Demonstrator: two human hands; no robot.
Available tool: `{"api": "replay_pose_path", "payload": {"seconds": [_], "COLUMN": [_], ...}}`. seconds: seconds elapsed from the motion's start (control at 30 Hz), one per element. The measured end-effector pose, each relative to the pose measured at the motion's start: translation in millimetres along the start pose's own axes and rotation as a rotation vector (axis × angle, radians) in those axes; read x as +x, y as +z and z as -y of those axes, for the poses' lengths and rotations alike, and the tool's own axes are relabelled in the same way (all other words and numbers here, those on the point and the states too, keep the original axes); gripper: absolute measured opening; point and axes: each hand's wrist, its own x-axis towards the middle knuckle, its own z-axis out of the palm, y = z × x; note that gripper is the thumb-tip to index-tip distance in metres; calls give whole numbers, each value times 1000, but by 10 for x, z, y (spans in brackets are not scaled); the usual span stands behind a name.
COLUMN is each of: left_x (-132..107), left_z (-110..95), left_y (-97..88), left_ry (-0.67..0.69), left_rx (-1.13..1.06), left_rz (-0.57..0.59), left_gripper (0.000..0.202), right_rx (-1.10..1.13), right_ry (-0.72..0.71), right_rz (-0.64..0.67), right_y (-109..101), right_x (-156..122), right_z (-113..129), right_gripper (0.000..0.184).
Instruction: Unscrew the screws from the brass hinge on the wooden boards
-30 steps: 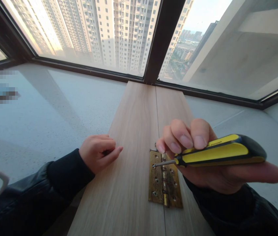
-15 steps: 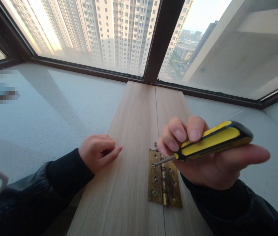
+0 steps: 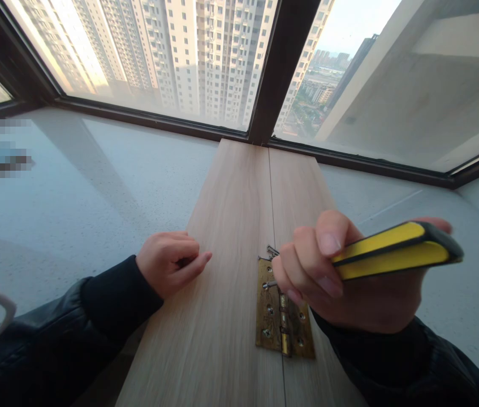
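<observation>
Since the frame a second ago, my right hand [image 3: 349, 277] is rolling over the yellow-and-black screwdriver [image 3: 396, 251]: the fingers that were sitting above the handle with the whole shaft bare are now curling down around its front, so only the short tip [image 3: 270, 284] is showing past my knuckles, and the handle is lying flatter and pointing further right. The tip itself is hardly shifting; it is staying over the upper left leaf of the brass hinge [image 3: 284, 314], at or just beside a screw hole, though I cannot tell whether it is actually seated in a screw head. I am reading this as a change of grip rather than a move away, so the work at that hole is carrying on. My left hand [image 3: 170, 268] is not moving at all: it is resting loosely curled, holding nothing, on the left edge of the wooden board [image 3: 226, 237], well apart from the hinge. The hinge is lying open and flat across the seam between the two boards, its knuckle along the seam; it is looking worn and dull gold, with screws in some holes and a couple of loose screws [image 3: 271, 251] lying just above its top edge.
</observation>
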Motion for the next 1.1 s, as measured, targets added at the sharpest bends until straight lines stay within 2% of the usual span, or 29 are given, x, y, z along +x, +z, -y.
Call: {"api": "replay_pose_path", "payload": {"seconds": [0.1,0.23,0.4,0.53,0.7,0.87,1.0,1.1], "left_x": [3,0,-9,1,-4,-13,-4,1], "left_z": [-2,-7,-11,-4,-3,-4,-2,-2], "left_y": [0,2,-7,-4,2,1,5,7], "left_ry": [1,-10,-17,-18,-22,-19,-13,-5], "left_rx": [1,-9,-10,-6,-7,-14,-14,-11], "left_rz": [3,3,13,12,12,5,5,4], "left_gripper": [43,43,43,43,43,43,43,43], "right_rx": [32,-65,-134,-115,-77,-87,-159,-149], "right_ry": [-41,-170,-124,-193,-152,-227,-267,-202], "right_rz": [-6,-30,115,51,1,-93,-18,51], "right_y": [-3,-80,-175,-178,-150,-168,-235,-231], "right_x": [-25,-27,-16,-18,-23,0,14,14], "right_z": [-19,-54,-28,-39,-50,-54,-52,-66], "right_gripper": [36,30,31,33,32,31,33,38]}}
